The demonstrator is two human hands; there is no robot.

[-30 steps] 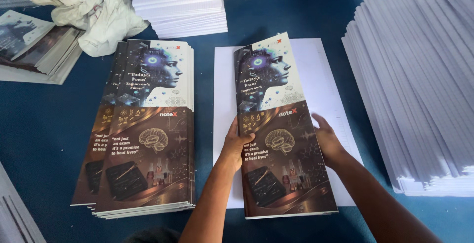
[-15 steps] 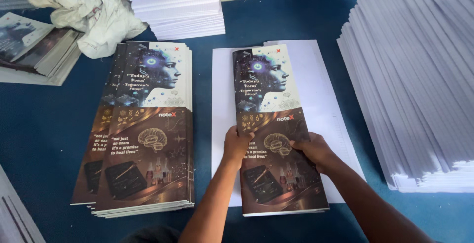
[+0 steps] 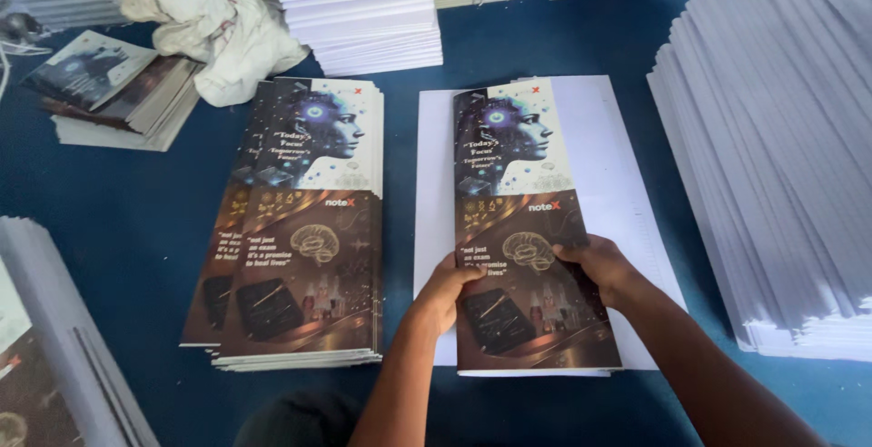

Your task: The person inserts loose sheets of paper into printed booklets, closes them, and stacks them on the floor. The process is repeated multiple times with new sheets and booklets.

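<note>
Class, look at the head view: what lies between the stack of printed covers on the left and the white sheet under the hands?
Only a bare strip of blue surface separates the cover stack from the white sheet.
</note>
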